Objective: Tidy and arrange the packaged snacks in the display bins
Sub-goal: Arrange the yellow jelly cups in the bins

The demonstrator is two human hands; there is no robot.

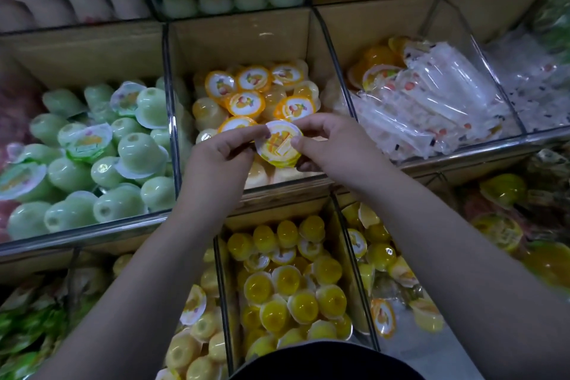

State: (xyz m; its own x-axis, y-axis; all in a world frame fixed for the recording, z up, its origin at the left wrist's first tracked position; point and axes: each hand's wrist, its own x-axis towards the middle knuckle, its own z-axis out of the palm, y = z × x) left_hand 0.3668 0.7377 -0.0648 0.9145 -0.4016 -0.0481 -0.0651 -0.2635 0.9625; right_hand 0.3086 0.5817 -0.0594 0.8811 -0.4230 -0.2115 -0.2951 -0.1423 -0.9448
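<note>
Right now one cup (279, 145) is held by two hands above the front of the middle bin (246, 40), just over the cups lying there. The left hand (219, 154) pinches the cup's left rim between thumb and curled fingers (246, 136). The right hand (336, 148) grips the right rim, thumb laid on the lid's edge and the other fingers curled round the far side.

The cup's yellow-and-white lid faces up and toward the camera, tipped slightly. It is round, so no long axis shows, and its body is mostly hidden under the lid and the fingers.

Behind it, six orange lids (245, 103) face up in the middle bin. A few more cups lie on their sides among them, too crowded to count surely.

The bin to the left is heaped with green cups (140, 151), most of them bottom-up, well over twenty. The bin to the right holds a pile of clear packets (438, 102) whose number cannot be made out through the glare.

Below the forearms a nearer bin is packed with yellow cups (287, 281), partly covered by the arms and a dark garment at the frame's bottom edge. The far row of bins and the right edge are blurred.
</note>
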